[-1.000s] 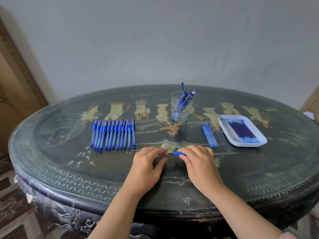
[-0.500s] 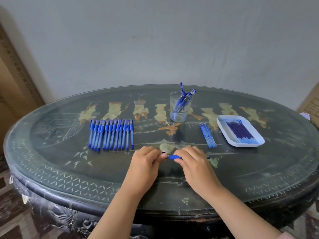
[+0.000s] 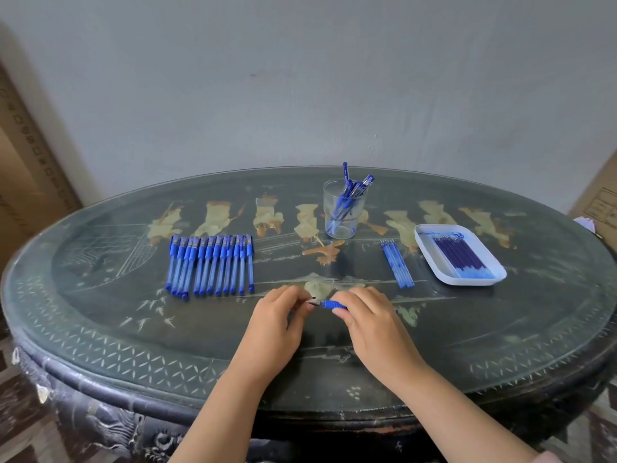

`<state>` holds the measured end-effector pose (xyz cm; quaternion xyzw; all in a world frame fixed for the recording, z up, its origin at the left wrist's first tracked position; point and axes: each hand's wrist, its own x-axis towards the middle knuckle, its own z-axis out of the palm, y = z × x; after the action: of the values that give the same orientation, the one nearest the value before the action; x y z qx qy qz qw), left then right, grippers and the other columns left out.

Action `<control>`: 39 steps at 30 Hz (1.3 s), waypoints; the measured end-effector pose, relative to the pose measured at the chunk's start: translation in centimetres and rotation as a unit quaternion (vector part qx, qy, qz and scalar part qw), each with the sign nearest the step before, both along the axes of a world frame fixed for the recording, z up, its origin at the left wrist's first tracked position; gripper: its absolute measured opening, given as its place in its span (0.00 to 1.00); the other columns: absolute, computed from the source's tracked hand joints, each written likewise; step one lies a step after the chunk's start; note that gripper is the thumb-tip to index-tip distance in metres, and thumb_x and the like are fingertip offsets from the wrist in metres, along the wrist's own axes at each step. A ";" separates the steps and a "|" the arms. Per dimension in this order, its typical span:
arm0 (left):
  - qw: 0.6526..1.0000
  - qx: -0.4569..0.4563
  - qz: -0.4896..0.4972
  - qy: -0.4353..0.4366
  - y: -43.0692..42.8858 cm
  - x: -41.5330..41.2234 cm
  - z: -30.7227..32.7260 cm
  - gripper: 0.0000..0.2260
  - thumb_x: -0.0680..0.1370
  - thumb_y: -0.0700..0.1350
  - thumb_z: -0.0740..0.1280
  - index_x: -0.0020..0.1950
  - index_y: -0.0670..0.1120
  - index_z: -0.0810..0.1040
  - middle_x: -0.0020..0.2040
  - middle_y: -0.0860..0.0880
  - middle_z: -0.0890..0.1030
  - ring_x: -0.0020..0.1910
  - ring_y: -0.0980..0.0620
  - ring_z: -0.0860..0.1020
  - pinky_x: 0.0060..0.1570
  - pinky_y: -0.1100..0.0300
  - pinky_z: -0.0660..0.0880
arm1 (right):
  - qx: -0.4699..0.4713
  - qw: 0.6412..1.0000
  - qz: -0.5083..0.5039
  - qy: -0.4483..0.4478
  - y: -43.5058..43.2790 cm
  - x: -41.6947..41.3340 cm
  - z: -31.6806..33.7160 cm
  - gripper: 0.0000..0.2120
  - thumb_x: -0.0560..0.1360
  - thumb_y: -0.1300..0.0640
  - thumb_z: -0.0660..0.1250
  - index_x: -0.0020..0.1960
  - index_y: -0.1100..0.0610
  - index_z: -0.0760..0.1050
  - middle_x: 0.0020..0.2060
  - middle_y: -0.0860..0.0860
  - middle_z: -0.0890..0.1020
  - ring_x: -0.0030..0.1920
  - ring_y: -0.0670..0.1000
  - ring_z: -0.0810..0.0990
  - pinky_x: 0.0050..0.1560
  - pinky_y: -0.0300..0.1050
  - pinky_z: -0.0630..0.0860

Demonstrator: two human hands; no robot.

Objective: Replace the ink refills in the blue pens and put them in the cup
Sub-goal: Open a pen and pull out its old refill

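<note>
Hands together at the near middle of the table (image 3: pixel 133 345), that's what I've got on the feed. I see the right hand (image 3: pixel 370 320) curled round a blue pen (image 3: pixel 332 304), fingers wrapped over the barrel so only the blue grip section and the pointed end poke out toward the left hand (image 3: pixel 277 320). That left hand meets it there, thumb and forefinger pinched narrow on the tip end of the pen, the other fingers curled in beneath. Whether the tip piece is screwed on or loose between those fingertips I cannot tell; it's too small from here. Both hands sit low over the glass top, and I can't say whether they touch it.

Beyond the left hand and off to its left, a row of capped blue pens (image 3: pixel 212 265) lies side by side, caps pointing away, neither hand on them. Straight ahead of the two hands, further back, the clear cup (image 3: pixel 344 222) stands upright with a few finished pens (image 3: pixel 347 198) leaning in it. Ahead of the right hand and a bit to its right, a small bunch of loose refills (image 3: pixel 397 264) lies flat on the table, well apart from the fingers. Just beside that bunch, further right again, the white tray (image 3: pixel 424 242) holds a bundle of dark blue refills (image 3: pixel 462 259). The pen in work sits between both hands, well short of the cup.
</note>
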<state>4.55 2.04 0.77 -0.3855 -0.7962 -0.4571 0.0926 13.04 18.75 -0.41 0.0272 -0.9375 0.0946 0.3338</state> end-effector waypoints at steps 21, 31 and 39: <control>0.995 0.071 -0.022 -0.065 -0.1 0.2 0.6 0.05 0.76 0.46 0.70 0.51 0.54 0.80 0.47 0.59 0.81 0.44 0.54 0.78 0.42 0.70 0.70 | 0.001 1.000 -0.014 0.006 0.1 0.0 -0.1 0.13 0.81 0.53 0.56 0.53 0.56 0.78 0.44 0.47 0.78 0.43 0.50 0.76 0.45 0.46 0.77; 0.994 0.054 -0.020 -0.096 0.0 0.1 0.4 0.06 0.74 0.51 0.70 0.49 0.53 0.82 0.43 0.59 0.82 0.42 0.53 0.79 0.41 0.64 0.75 | 0.009 1.000 -0.016 -0.019 0.1 -0.1 -0.2 0.14 0.82 0.52 0.54 0.54 0.55 0.77 0.45 0.46 0.77 0.44 0.48 0.75 0.45 0.45 0.77; 0.984 0.070 -0.027 -0.164 -0.4 0.5 1.1 0.15 0.72 0.47 0.75 0.58 0.54 0.80 0.44 0.57 0.83 0.42 0.55 0.80 0.42 0.69 0.74 | -0.003 1.000 -0.014 0.001 0.1 0.0 -0.1 0.13 0.81 0.53 0.56 0.54 0.55 0.77 0.45 0.47 0.78 0.44 0.49 0.77 0.45 0.46 0.78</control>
<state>5.06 1.68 1.89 -0.3193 -0.7557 -0.5713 -0.0242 13.01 18.80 -0.56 0.0132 -0.9370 0.0927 0.3364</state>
